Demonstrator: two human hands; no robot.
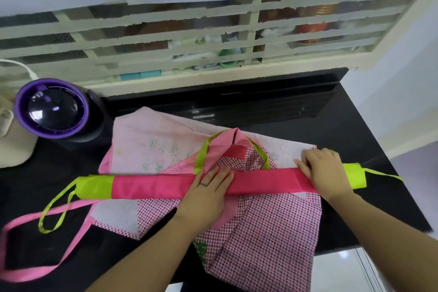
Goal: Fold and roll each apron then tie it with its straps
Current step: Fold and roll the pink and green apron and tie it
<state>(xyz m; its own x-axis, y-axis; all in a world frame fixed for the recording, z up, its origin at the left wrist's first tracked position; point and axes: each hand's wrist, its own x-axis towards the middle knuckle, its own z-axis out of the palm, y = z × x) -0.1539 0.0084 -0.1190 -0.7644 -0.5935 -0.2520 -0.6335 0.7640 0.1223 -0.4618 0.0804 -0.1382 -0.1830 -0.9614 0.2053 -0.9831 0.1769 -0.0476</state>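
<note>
**Both hands on the rolled apron**

A black surface (355,125) runs below a slatted window (189,31). A pink and green rolled apron (151,185) lies across it, on top of a checked apron (260,232) and a pale pink apron (147,140). The left hand (206,194) presses the roll's middle, fingers (213,173) flat and straight. The right hand (324,170) rests near the roll's right end, its fingers laid over the far edge. A green strap (51,211) loops from the roll's left end. A purple-rimmed appliance (52,109) stands beyond that end.

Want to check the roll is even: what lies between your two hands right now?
Head view: only a bare pink stretch of the rolled apron runs between the left hand and right hand; nothing lies on it.
</note>
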